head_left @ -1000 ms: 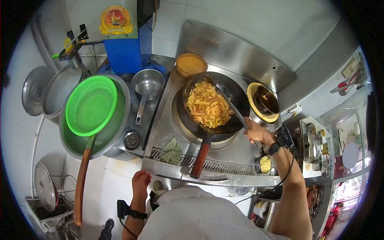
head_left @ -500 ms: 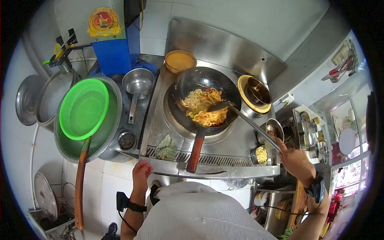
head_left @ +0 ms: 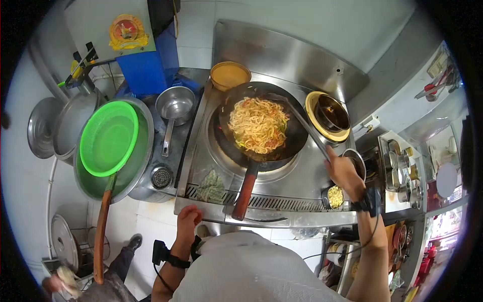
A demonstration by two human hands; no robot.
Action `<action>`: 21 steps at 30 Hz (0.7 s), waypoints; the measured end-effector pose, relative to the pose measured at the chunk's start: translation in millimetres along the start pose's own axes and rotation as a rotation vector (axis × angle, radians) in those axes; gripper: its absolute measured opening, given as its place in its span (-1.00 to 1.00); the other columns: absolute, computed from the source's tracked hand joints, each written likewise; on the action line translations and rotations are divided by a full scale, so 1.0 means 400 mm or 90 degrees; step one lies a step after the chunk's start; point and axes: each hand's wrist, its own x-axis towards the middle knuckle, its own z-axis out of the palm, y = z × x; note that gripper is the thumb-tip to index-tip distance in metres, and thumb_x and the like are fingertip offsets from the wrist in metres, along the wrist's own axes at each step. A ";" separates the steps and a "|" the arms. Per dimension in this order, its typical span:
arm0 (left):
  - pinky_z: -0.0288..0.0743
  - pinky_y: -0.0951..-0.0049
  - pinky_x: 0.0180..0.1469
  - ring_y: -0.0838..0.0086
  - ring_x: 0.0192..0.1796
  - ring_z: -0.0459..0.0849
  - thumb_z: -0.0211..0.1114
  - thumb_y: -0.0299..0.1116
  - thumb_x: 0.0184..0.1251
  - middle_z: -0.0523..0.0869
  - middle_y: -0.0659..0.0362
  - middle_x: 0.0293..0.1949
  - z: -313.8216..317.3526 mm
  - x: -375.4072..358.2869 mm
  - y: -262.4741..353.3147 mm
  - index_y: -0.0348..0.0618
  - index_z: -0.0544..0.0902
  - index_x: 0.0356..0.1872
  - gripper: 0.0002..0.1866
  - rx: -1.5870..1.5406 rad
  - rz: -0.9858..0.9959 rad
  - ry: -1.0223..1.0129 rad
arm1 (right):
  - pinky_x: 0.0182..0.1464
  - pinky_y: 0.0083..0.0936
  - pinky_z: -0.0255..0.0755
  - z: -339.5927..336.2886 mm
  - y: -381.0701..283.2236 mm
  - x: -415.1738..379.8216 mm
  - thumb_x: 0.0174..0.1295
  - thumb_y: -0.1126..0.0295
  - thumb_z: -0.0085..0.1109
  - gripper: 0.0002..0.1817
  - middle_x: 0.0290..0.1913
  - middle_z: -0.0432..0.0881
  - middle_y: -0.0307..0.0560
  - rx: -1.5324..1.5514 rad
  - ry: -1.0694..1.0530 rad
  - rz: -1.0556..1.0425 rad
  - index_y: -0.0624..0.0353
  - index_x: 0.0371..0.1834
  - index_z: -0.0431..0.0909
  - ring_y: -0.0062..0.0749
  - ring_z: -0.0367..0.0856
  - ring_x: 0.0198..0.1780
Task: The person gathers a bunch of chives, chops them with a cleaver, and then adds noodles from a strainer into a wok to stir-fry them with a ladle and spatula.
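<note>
My right hand grips the long metal handle of a wok spatula. The spatula's head lies at the far side of the black wok, partly hidden by noodles. A heap of stir-fried noodles with red and green bits fills the middle of the wok. The wok sits on the burner with its wooden handle pointing towards me. My left hand is near the stove's front edge, empty, its fingers loosely bent and apart. A folded green cloth lies on the stove beyond it.
Left stand a saucepan, a green strainer basket over a big metal basin, and a wooden handle. Right are a dark pot and chopped garlic. Another person's leg shows lower left.
My right hand has moved left and up, pushing the spatula to the wok's far side. The noodles are now one rounded heap. Another person's leg has come into view at lower left.
</note>
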 end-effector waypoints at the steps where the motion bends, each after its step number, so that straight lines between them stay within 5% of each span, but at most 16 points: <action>1: 0.46 0.51 -0.22 0.47 -0.33 0.54 0.03 -0.55 0.05 0.56 0.15 -0.39 0.000 0.000 -0.005 -0.22 0.45 -0.22 -0.78 -0.009 -0.023 0.013 | -0.39 -0.16 0.38 0.019 -0.006 0.035 0.16 0.37 -0.21 -0.51 -0.51 0.50 0.29 0.007 -0.001 -0.001 0.36 0.15 0.05 0.12 0.50 -0.44; 7: 0.38 0.61 -0.32 0.54 -0.38 0.52 0.02 -0.59 0.09 0.55 0.20 -0.43 0.082 -0.021 -0.009 -0.17 0.46 -0.32 -0.86 -0.011 0.036 -0.029 | -0.33 -0.12 0.38 0.051 -0.053 -0.018 0.14 0.40 -0.21 -0.50 -0.43 0.51 0.27 -0.005 -0.086 -0.093 0.27 0.18 0.05 0.08 0.52 -0.41; 8: 0.44 0.48 -0.14 0.47 -0.24 0.54 0.05 -0.49 0.13 0.57 0.17 -0.30 0.061 -0.003 -0.039 -0.19 0.46 -0.17 -0.79 0.045 0.051 -0.087 | -0.32 -0.13 0.38 0.021 -0.044 -0.057 0.13 0.39 -0.20 -0.49 -0.40 0.51 0.27 0.000 -0.114 -0.090 0.26 0.18 0.05 0.08 0.52 -0.40; 11: 0.40 0.60 -0.26 0.53 -0.36 0.53 0.08 -0.51 0.14 0.54 0.21 -0.37 0.181 -0.017 0.007 -0.21 0.44 -0.18 -0.80 0.084 0.032 -0.124 | -0.29 -0.14 0.38 -0.012 0.045 -0.130 0.13 0.43 -0.16 -0.52 -0.34 0.50 0.30 0.021 -0.044 -0.104 0.31 0.15 0.10 0.09 0.51 -0.33; 14: 0.45 0.55 -0.31 0.53 -0.38 0.52 0.14 -0.42 0.13 0.53 0.21 -0.35 0.293 -0.003 0.027 -0.20 0.39 -0.07 -0.69 0.084 -0.052 -0.253 | -0.35 -0.18 0.39 0.003 0.092 -0.135 0.13 0.45 -0.15 -0.56 -0.32 0.48 0.35 0.082 0.048 -0.120 0.28 0.11 0.15 0.15 0.50 -0.37; 16: 0.46 0.53 -0.36 0.54 -0.42 0.52 0.14 -0.41 0.13 0.52 0.21 -0.36 0.308 0.025 0.019 -0.20 0.37 -0.06 -0.67 0.122 -0.097 -0.354 | -0.43 -0.33 0.40 0.059 0.101 -0.069 0.11 0.46 -0.08 -0.61 -0.40 0.50 0.26 0.168 0.097 -0.048 0.25 0.04 0.21 -0.03 0.52 -0.49; 17: 0.46 0.52 -0.42 0.53 -0.46 0.52 0.14 -0.41 0.12 0.50 0.20 -0.40 0.292 0.079 -0.027 -0.18 0.32 0.01 -0.61 0.029 -0.225 -0.419 | -0.43 -0.33 0.40 0.050 0.084 -0.042 0.11 0.46 -0.08 -0.61 -0.40 0.50 0.26 0.167 0.102 -0.046 0.25 0.04 0.21 -0.03 0.52 -0.49; 18: 0.46 0.50 -0.49 0.52 -0.50 0.51 0.13 -0.42 0.11 0.49 0.20 -0.44 0.301 0.091 -0.013 -0.17 0.27 0.07 -0.54 -0.068 -0.351 -0.479 | -0.56 -0.38 0.36 0.034 0.053 -0.007 0.13 0.45 -0.10 -0.68 -0.50 0.45 0.11 0.322 -0.047 0.065 0.26 -0.04 0.22 -0.15 0.46 -0.59; 19: 0.39 0.50 -0.64 0.57 -0.67 0.41 0.15 -0.46 0.06 0.41 0.25 -0.56 0.309 0.078 -0.012 -0.19 0.27 0.03 -0.54 -0.037 -0.342 -0.439 | -0.68 -0.42 0.31 0.026 0.024 0.020 0.16 0.44 -0.13 -0.76 -0.60 0.40 -0.04 0.472 -0.197 0.175 0.26 -0.11 0.22 -0.27 0.41 -0.70; 21: 0.36 0.49 -0.66 0.58 -0.66 0.41 0.15 -0.50 0.01 0.40 0.26 -0.59 0.321 0.068 0.002 -0.19 0.30 -0.04 -0.58 0.041 -0.319 -0.402 | -0.76 -0.58 0.17 0.075 -0.008 0.038 0.17 0.43 -0.10 -0.82 -0.68 0.23 -0.30 0.773 -0.306 0.289 0.19 -0.19 0.23 -0.60 0.24 -0.76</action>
